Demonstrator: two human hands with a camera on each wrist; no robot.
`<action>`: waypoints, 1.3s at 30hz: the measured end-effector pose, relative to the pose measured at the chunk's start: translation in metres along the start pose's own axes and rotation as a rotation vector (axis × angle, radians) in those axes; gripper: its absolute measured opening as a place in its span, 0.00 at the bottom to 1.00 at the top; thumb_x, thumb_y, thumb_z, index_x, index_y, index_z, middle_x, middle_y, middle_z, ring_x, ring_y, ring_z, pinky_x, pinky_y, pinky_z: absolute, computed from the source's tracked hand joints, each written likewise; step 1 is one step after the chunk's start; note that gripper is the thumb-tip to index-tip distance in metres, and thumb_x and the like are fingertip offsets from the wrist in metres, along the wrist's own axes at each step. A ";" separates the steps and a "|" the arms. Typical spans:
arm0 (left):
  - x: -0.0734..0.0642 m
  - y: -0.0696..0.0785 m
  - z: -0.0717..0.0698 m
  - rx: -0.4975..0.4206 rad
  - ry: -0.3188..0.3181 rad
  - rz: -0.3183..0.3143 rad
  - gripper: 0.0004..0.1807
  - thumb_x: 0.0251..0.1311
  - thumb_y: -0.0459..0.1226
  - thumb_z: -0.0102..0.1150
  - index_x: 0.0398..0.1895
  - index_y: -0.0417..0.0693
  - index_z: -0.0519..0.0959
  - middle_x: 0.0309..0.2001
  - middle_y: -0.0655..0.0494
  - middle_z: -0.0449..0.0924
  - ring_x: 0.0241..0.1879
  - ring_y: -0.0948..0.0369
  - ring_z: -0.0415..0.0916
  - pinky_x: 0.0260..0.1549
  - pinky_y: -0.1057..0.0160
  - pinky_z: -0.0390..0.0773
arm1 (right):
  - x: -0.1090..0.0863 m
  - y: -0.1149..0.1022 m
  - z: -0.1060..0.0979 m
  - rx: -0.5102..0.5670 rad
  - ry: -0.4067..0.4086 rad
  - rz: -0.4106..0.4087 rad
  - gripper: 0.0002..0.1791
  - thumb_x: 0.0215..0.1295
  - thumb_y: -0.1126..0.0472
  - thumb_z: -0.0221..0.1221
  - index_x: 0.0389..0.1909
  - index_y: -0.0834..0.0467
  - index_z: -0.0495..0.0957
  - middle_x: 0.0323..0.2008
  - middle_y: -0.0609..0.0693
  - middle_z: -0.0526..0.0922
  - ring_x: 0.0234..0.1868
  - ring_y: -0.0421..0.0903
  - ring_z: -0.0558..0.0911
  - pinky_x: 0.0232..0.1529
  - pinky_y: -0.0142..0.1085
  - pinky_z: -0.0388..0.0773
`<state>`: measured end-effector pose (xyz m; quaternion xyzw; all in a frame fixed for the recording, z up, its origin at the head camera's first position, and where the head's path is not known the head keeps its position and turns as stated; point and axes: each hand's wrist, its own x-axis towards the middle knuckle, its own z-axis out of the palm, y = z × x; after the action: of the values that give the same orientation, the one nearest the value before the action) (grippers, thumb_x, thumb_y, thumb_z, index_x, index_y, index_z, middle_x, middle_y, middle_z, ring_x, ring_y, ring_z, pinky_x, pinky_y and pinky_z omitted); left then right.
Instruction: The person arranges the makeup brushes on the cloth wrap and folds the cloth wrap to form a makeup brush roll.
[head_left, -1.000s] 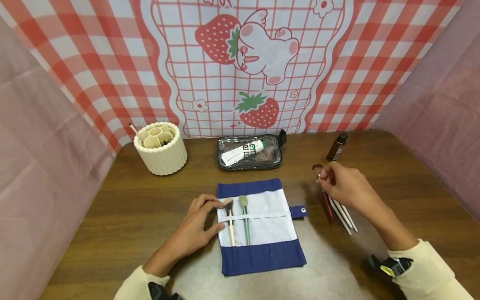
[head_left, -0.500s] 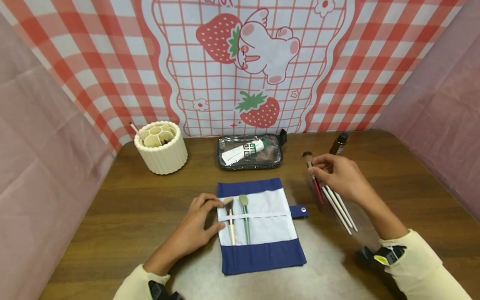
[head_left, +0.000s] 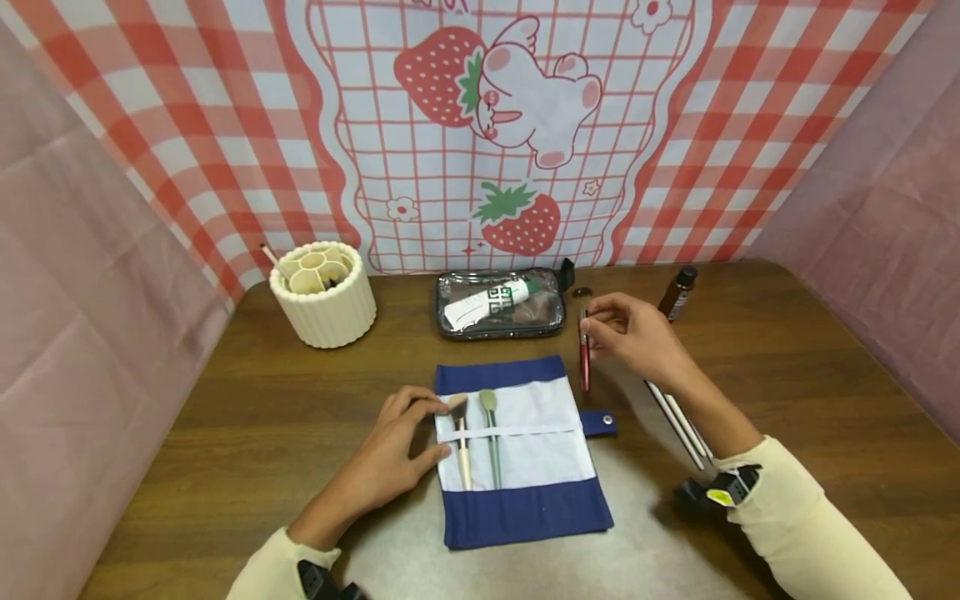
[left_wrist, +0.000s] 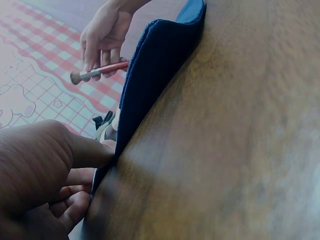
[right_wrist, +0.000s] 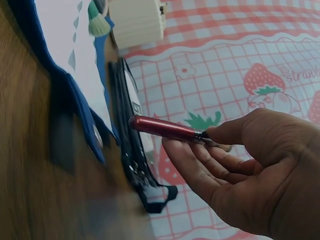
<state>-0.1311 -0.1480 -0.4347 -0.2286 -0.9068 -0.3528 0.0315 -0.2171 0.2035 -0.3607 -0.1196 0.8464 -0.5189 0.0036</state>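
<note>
My right hand [head_left: 637,333] pinches a makeup brush [head_left: 585,358] with a red handle and dark bristles, between thumb and fingers above the table. In the right wrist view the glossy red handle [right_wrist: 165,128] points away from the palm. A navy and white brush roll [head_left: 525,517] lies unfolded in the middle. Under its white elastic band sit a cream-handled makeup brush [head_left: 463,467] and a green makeup brush [head_left: 491,433]. On the roll's left edge rests my left hand [head_left: 386,454], fingertips beside the cream brush. Seen from the left wrist, its thumb [left_wrist: 95,152] touches the cloth's edge.
Several pale-handled brushes [head_left: 675,425] lie on the right, partly under my right forearm. A dark bottle [head_left: 678,293] stands behind that hand. Toward the back are a clear pouch [head_left: 498,304] with a white tube and a cream ribbed holder [head_left: 326,308]. A snap tab [head_left: 598,422] sticks out from the roll.
My right hand has lifted the red makeup brush away from the pale brushes and carried it left, toward the roll and pouch. My left hand has stayed at the roll's edge.
</note>
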 end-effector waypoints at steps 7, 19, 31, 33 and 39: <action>0.000 0.000 0.001 -0.003 0.006 0.007 0.25 0.55 0.37 0.75 0.55 0.45 0.78 0.60 0.52 0.69 0.61 0.53 0.64 0.61 0.48 0.68 | 0.009 -0.001 0.022 0.147 -0.061 0.033 0.17 0.72 0.66 0.59 0.54 0.72 0.68 0.44 0.66 0.79 0.35 0.51 0.85 0.39 0.51 0.83; 0.000 0.000 0.001 -0.005 0.015 0.010 0.25 0.55 0.37 0.75 0.55 0.45 0.78 0.60 0.52 0.69 0.61 0.53 0.64 0.60 0.47 0.69 | 0.011 0.000 0.053 0.304 -0.159 0.051 0.30 0.72 0.70 0.57 0.69 0.71 0.55 0.52 0.68 0.71 0.41 0.56 0.82 0.40 0.47 0.84; 0.000 -0.001 0.000 -0.006 0.015 0.012 0.25 0.55 0.37 0.75 0.56 0.45 0.78 0.60 0.53 0.69 0.61 0.53 0.63 0.60 0.48 0.68 | 0.008 0.003 0.071 0.369 -0.230 0.116 0.30 0.71 0.72 0.57 0.68 0.67 0.56 0.55 0.66 0.68 0.40 0.57 0.84 0.40 0.50 0.84; 0.000 0.000 0.000 -0.006 0.013 0.012 0.25 0.55 0.37 0.75 0.56 0.45 0.78 0.60 0.53 0.69 0.61 0.53 0.64 0.60 0.48 0.68 | 0.007 0.004 0.074 0.382 -0.248 0.125 0.31 0.71 0.72 0.57 0.69 0.67 0.55 0.56 0.67 0.67 0.41 0.57 0.84 0.41 0.50 0.84; -0.001 0.000 0.000 -0.002 0.013 0.020 0.25 0.54 0.37 0.75 0.55 0.44 0.78 0.59 0.54 0.69 0.61 0.53 0.64 0.60 0.48 0.69 | 0.002 0.005 0.080 0.379 -0.292 0.139 0.32 0.71 0.71 0.57 0.71 0.65 0.54 0.54 0.66 0.67 0.39 0.57 0.85 0.39 0.50 0.84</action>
<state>-0.1303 -0.1485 -0.4355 -0.2351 -0.9039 -0.3551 0.0406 -0.2099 0.1349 -0.4014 -0.1320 0.7305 -0.6442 0.1841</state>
